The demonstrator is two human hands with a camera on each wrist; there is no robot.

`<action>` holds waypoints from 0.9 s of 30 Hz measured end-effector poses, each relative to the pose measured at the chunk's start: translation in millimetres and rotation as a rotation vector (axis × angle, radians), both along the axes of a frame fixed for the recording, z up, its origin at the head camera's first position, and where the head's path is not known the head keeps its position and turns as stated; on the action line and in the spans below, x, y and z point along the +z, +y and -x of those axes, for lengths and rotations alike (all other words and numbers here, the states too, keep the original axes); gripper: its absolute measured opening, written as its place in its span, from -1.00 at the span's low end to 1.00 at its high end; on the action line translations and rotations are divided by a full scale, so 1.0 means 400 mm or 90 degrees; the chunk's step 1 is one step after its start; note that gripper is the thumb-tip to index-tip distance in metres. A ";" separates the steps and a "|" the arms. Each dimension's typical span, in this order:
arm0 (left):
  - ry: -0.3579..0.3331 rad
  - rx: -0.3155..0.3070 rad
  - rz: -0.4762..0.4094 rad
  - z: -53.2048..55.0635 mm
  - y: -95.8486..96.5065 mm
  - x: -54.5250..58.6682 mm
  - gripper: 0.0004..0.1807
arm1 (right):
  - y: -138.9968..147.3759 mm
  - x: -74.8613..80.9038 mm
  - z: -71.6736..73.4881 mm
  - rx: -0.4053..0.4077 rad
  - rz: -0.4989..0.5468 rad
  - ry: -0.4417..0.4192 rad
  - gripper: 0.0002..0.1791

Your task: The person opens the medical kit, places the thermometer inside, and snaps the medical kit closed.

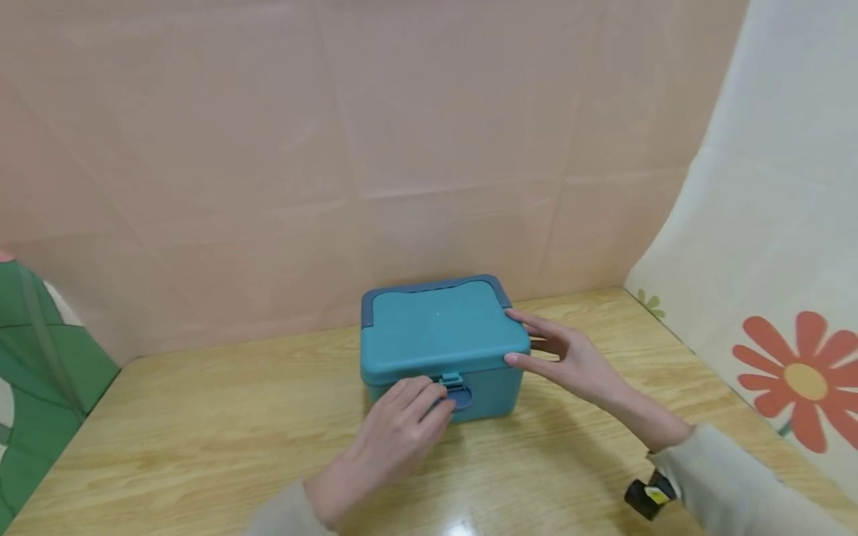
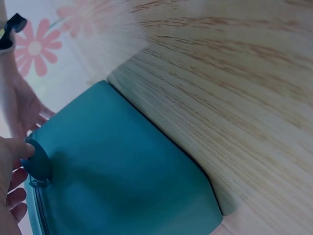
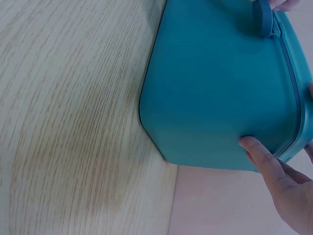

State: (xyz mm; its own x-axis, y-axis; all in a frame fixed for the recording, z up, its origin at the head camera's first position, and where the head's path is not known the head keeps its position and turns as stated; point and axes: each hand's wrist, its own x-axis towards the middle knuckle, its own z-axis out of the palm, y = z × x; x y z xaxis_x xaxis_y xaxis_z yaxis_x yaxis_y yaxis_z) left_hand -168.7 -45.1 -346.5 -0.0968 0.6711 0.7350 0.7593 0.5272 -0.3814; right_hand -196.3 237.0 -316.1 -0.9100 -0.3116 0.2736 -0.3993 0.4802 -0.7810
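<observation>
A teal storage box (image 1: 436,327) with a closed lid and a dark blue handle (image 1: 429,285) folded along its back edge stands on the table. At its front, my left hand (image 1: 402,420) pinches the dark blue latch (image 2: 37,164), which sticks out from the box front. In the left wrist view the thumb lies against the latch and the other fingers curl behind it. My right hand (image 1: 576,361) rests at the box's right side, its fingers extended and touching the lid's edge and corner. One of its fingertips (image 3: 252,143) presses the side wall.
The wood-grain table (image 1: 234,417) extends on both sides of the box. Behind it hangs a pinkish cloth (image 1: 402,134). A white sheet with a red flower (image 1: 804,380) borders the right, and green patterned fabric (image 1: 47,372) the left. A black device (image 1: 646,497) sits at the right wrist.
</observation>
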 end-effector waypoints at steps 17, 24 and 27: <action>-0.057 0.002 -0.020 -0.026 0.005 0.027 -0.88 | 0.001 0.000 -0.007 0.010 0.009 0.019 -0.32; -0.146 -0.008 -0.084 -0.032 0.013 0.032 -0.85 | 0.000 0.000 -0.011 0.006 0.008 0.029 -0.32; -0.216 -0.003 -0.127 -0.036 0.016 0.037 -0.88 | -0.003 -0.001 -0.010 0.002 0.009 0.032 -0.32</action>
